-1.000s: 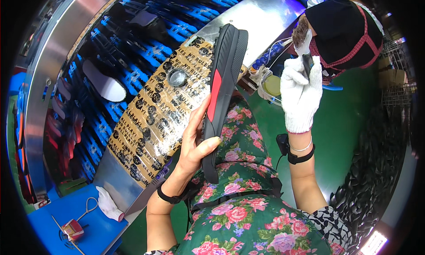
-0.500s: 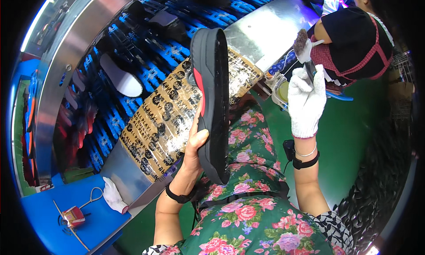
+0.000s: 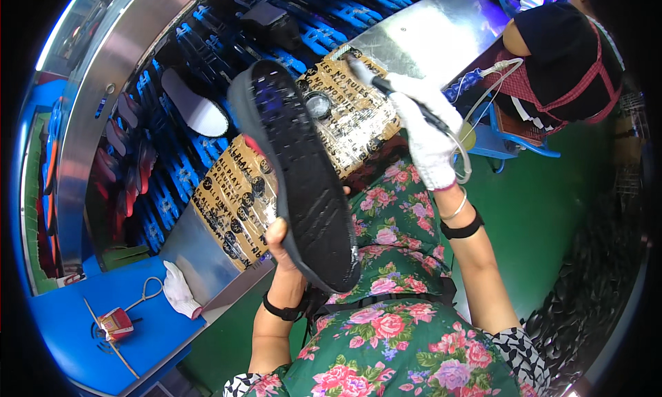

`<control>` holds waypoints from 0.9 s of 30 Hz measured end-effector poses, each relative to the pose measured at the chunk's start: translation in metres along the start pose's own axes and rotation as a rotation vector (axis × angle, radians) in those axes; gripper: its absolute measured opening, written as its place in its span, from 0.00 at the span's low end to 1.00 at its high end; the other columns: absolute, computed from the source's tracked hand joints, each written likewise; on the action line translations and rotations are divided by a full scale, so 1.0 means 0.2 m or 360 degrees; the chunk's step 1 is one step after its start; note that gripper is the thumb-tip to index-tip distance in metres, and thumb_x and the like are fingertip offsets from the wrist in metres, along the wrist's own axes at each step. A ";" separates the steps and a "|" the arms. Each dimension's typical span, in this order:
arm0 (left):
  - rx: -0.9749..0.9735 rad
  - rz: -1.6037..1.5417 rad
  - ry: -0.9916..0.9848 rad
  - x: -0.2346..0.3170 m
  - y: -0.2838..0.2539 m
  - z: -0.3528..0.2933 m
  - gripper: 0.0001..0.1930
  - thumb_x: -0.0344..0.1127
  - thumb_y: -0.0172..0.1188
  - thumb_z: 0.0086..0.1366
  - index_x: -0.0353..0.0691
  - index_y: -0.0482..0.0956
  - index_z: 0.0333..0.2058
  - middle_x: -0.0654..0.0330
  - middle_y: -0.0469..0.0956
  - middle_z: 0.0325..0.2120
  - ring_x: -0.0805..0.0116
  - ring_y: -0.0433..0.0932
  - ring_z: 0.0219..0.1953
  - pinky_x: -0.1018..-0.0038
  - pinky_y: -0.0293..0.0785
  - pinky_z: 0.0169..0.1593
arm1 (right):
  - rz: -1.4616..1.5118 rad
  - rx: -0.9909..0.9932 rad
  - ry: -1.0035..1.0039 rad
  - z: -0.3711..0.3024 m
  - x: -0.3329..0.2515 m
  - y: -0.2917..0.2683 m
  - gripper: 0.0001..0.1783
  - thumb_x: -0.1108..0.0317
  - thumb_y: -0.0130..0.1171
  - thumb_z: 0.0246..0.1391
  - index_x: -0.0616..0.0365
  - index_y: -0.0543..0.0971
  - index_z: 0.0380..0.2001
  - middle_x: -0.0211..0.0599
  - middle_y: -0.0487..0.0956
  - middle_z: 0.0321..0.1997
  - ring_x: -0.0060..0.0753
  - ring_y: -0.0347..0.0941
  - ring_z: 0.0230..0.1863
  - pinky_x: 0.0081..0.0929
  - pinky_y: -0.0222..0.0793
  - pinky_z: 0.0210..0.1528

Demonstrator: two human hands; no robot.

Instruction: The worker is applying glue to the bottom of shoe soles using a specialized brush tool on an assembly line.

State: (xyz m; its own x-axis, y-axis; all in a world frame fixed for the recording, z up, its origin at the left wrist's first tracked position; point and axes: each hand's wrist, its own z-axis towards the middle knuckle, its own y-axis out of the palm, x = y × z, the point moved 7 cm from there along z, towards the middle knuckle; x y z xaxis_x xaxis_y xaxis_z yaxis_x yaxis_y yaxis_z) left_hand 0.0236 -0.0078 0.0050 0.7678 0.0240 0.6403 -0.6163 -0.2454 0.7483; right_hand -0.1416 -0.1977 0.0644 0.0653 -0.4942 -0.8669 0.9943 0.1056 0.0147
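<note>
A black shoe sole [image 3: 303, 190] with a red patch on its side wall is in my bare left hand [image 3: 281, 252], the thumb over the near edge. Its hollow inner face is tilted up toward me. My right hand [image 3: 429, 131], in a white knitted glove, is closed on a dark-handled brush [image 3: 380, 85]. The brush's blurred tip points up and left over the taped brown sheet [image 3: 365, 131], apart from the sole. A thin clear tube [image 3: 467, 164] loops by the right wrist. On the sheet, beyond the sole, sits a small round clear dish [image 3: 318, 105].
Beyond the metal ledge [image 3: 420, 31] runs a blue slatted conveyor [image 3: 155, 221] carrying a pale sole [image 3: 196, 107] and other shoe parts. A blue table [image 3: 62, 335] at lower left bears a white glove [image 3: 181, 292] and a red block with a stick [image 3: 116, 324]. A co-worker [image 3: 562, 52] is at upper right.
My right hand has swung the brush left from beside the co-worker to over the taped sheet. My left hand has moved the sole left and turned its inner face up.
</note>
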 end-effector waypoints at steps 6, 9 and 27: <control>-0.0005 -0.0234 0.0130 0.09 -0.15 -0.05 0.56 0.74 0.52 0.58 0.35 0.54 0.73 0.26 0.65 0.62 0.33 0.75 0.57 0.44 0.76 0.60 | 0.0805 0.0070 0.0683 -0.14 0.41 0.21 0.12 0.78 0.66 0.58 0.63 0.86 0.46 0.33 0.86 0.44 0.20 0.79 0.41 0.18 0.73 0.45; 0.0045 -0.0261 0.0157 0.07 -0.17 -0.05 0.56 0.75 0.52 0.58 0.36 0.55 0.72 0.26 0.65 0.62 0.33 0.75 0.57 0.45 0.76 0.60 | 0.1138 0.0088 0.0880 -0.22 0.56 0.32 0.15 0.79 0.63 0.60 0.66 0.83 0.50 0.36 0.85 0.46 0.22 0.78 0.40 0.18 0.73 0.43; 0.0130 0.0445 0.0064 0.05 -0.02 0.01 0.57 0.50 0.63 0.56 0.43 0.39 0.78 0.51 0.65 0.66 0.61 0.71 0.64 0.65 0.70 0.63 | 0.0613 0.0016 0.0145 0.00 0.16 0.28 0.14 0.76 0.58 0.65 0.66 0.81 0.52 0.48 0.76 0.64 0.32 0.81 0.50 0.27 0.79 0.52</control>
State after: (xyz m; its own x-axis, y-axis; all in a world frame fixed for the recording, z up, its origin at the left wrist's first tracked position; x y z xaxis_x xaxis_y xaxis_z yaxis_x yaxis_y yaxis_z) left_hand 0.0344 -0.0091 0.0083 0.5616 -0.0177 0.8272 -0.7856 -0.3249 0.5265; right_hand -0.0844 -0.2076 0.0368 0.4262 -0.3417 -0.8376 0.8994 0.2594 0.3518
